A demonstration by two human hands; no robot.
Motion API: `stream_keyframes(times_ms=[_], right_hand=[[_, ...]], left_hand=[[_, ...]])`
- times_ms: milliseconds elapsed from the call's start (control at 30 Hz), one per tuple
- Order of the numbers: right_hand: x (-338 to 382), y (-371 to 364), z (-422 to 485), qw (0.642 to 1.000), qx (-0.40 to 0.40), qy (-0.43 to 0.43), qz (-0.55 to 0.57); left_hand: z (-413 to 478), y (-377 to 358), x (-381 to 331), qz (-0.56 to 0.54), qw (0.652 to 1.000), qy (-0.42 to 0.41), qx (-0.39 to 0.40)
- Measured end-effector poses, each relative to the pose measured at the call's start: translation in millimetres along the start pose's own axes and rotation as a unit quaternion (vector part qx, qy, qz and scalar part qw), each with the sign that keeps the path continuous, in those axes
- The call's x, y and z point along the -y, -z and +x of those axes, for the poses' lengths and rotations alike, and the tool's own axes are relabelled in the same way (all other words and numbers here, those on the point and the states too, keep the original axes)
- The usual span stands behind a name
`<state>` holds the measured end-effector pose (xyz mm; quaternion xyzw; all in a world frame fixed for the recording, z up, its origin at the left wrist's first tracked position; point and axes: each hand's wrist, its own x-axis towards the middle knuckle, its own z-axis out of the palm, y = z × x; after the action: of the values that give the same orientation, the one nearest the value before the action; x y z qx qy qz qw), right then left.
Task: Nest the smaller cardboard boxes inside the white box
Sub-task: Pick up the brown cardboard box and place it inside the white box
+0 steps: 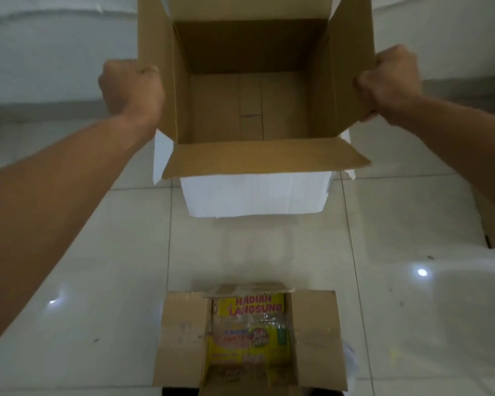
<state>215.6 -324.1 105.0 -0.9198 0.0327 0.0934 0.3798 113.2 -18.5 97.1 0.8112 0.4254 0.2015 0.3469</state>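
Your left hand [132, 90] is closed in a fist over the upright left flap of the large white cardboard box with the brown inside [255, 195], and your right hand [389, 84] is closed the same way on the upright right flap. Both grips sit at about the same height, with the open mouth of the box between them and both arms stretched forward. The box stands upright on the glossy white tiled floor [97, 295], its white front wall facing you below the brown near flap, which is folded outward and down toward you. The far flap stands up at the top edge of the view. Inside, you can see only the bare brown bottom with its seam.

The smaller brown cardboard box [180, 341] lies well apart from both grips, close to you at the bottom of the view, centred in line with the white box. Its side flaps are spread open, and a yellow printed plastic packet [252, 332] shows in its opening. Neither hand touches it.
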Motion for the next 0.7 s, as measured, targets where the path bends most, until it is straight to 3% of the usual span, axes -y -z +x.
stream_keyframes(times_ms=[233, 700], right_hand=[[-30.8, -41.2, 33.3, 1.0, 0.01, -0.019, -0.015], [-70.3, -99.2, 57.5, 0.994, 0.06, -0.067, -0.059]], left_hand=[[12.0, -50.9, 29.1, 0.018, 0.999, -0.008, 0.039], [16.5, -83.9, 89.9, 0.057, 0.994, 0.044, 0.076]])
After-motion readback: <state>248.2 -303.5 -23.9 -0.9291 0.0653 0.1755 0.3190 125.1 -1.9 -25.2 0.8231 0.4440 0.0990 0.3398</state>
